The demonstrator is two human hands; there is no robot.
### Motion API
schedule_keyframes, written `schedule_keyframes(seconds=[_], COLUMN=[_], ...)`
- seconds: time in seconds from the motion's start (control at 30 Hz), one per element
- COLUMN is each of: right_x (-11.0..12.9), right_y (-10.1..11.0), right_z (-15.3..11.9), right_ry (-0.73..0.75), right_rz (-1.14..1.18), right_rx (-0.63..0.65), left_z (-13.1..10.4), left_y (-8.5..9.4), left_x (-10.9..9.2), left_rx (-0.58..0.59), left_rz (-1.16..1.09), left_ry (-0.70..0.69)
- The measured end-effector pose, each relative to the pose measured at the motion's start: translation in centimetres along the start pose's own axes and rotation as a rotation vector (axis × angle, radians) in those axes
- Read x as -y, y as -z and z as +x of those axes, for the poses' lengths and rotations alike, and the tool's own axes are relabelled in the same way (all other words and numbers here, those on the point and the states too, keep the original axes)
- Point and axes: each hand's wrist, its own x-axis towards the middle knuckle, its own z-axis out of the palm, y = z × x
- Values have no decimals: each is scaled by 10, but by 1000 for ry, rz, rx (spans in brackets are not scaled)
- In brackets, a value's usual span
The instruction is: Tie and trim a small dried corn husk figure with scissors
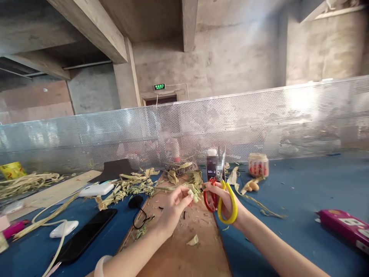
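Observation:
My left hand (174, 207) pinches a small pale-green piece of dried plant (194, 194) between thumb and fingertips, over a brown wooden board (207, 254). Close to its right, my right hand (229, 200) grips a pair of scissors (218, 174) with one red and one yellow handle. The blades point upward and stand slightly apart, away from the plant piece. Fingertips of the right hand come near the plant piece; whether they touch it I cannot tell. Small scraps and a curled pale husk (193, 240) lie on the board.
Dried stalks and leaves (132, 186) lie beyond and left. A timer display (211, 171) stands behind the scissors. A jar (258, 165) and a purple box-shaped item (344, 227) are right. A black phone (86, 234) and white case (96, 189) lie left. A perforated metal screen (184, 130) closes the back.

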Motion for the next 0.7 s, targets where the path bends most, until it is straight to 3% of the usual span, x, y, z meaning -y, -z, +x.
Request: schedule_keyframes(seconds=[0.27, 0.5, 0.7], right_x=[-6, -20, -12], right_y=[0, 1, -2], right_z=[0, 3, -3], right_ry=[-115, -121, -110], right_rz=[195, 130, 36], right_rx=[-3, 17, 73], left_z=[5, 8, 8], left_y=[1, -1, 1], left_x=[8, 18, 15], left_rx=[-71, -76, -79], left_rz=[6, -241, -128], left_ry=[70, 111, 100])
